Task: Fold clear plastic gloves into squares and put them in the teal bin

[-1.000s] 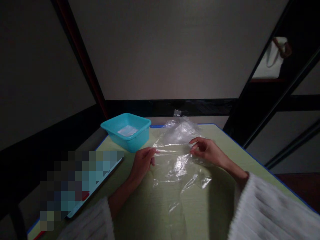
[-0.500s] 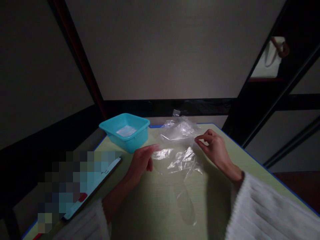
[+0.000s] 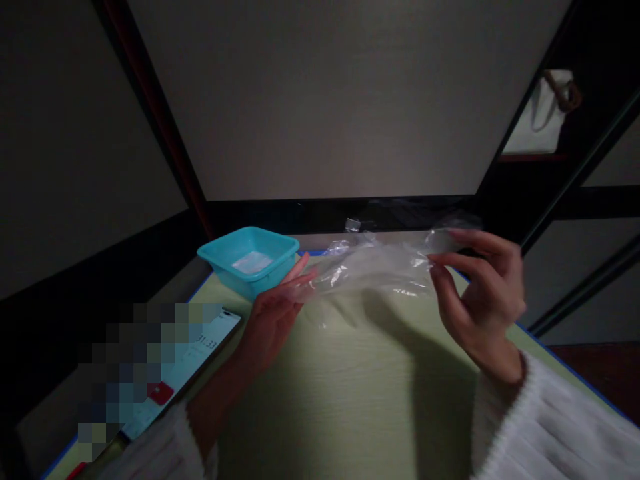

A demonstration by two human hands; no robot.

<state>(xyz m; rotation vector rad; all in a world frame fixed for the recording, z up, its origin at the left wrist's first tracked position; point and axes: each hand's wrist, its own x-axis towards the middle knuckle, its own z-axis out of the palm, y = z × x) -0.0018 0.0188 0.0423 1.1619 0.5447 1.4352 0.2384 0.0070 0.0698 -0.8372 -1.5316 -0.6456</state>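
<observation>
- While dimly lit, shows as pale green table point(image 3: 320, 407).
- Stretches above it as crumpled clear plastic film point(image 3: 345, 277).
- Pinches film's right end with right hand point(image 3: 485, 293).
- Touches left end with left hand point(image 3: 273, 312), fingers extended; cannot tell if gripping.

Probably a home, with a handbag point(image 3: 546, 137) on a shelf point(image 3: 537, 158).

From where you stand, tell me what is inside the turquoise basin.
Inside the turquoise basin lies something pale, perhaps plastic. Anything beneath it is covered, and the near wall hides part of the floor.
</observation>
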